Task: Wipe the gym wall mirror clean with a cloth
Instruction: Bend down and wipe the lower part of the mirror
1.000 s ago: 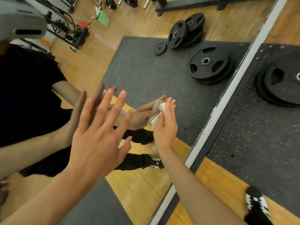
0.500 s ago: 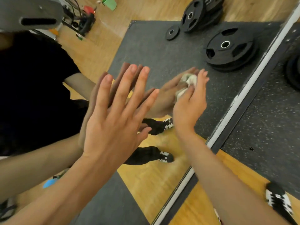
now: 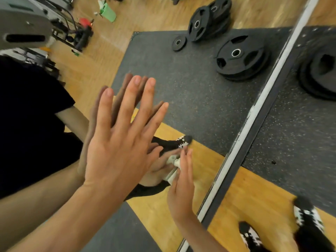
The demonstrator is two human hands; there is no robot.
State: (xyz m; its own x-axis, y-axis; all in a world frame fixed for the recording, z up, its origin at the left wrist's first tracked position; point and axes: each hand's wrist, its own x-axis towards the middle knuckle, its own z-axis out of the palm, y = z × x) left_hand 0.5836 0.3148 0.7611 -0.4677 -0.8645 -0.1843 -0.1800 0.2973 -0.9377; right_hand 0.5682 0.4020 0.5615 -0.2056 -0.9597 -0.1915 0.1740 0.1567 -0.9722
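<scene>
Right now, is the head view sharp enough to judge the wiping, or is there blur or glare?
Head view: left hand sharp; right hand and cloth slightly motion-smeared; shoes at the bottom edge blur more; warm even light, no glare on the mirror.

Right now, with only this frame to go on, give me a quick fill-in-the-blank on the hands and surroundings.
1. The right hand presses a ____ to the mirror.
2. The left hand, fingers straight, holds ____.
3. The weight plates on the mat are coloured ____.
Missing words: cloth; nothing; black.
</scene>
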